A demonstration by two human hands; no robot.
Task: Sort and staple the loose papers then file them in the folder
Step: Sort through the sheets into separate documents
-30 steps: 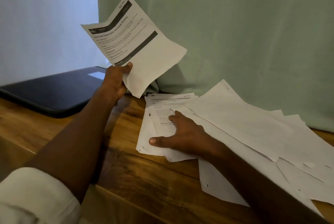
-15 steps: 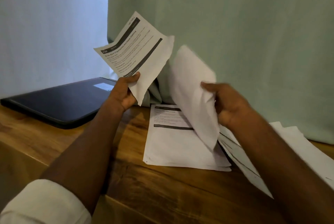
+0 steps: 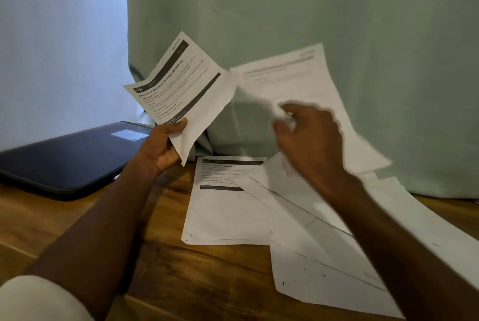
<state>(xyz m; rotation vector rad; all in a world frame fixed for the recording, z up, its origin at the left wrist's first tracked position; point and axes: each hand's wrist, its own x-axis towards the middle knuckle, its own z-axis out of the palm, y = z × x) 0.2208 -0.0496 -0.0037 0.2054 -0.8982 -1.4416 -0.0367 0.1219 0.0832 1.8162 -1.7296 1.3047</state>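
Note:
My left hand [image 3: 162, 146] grips the lower edge of a printed sheet [image 3: 178, 82] with dark header bars, held up tilted above the table. To its right, my right hand [image 3: 308, 139] holds a second, mostly white sheet [image 3: 298, 79] lifted in the air; this hand and sheet are motion-blurred. Below them a printed page [image 3: 225, 206] lies flat on the wooden table [image 3: 181, 282], overlapped on its right by several loose white sheets [image 3: 337, 263]. A dark folder [image 3: 64, 162] lies closed at the left. No stapler is in view.
A pale green curtain [image 3: 337, 10] hangs right behind the papers, its hem touching the table. A white wall [image 3: 59, 35] is at the left. Bare wood shows in front of the papers and between my forearms.
My right hand left the pile, picked up a white sheet and raised it, turning it face-up toward the sheet in my left hand. My left hand kept its sheet aloft.

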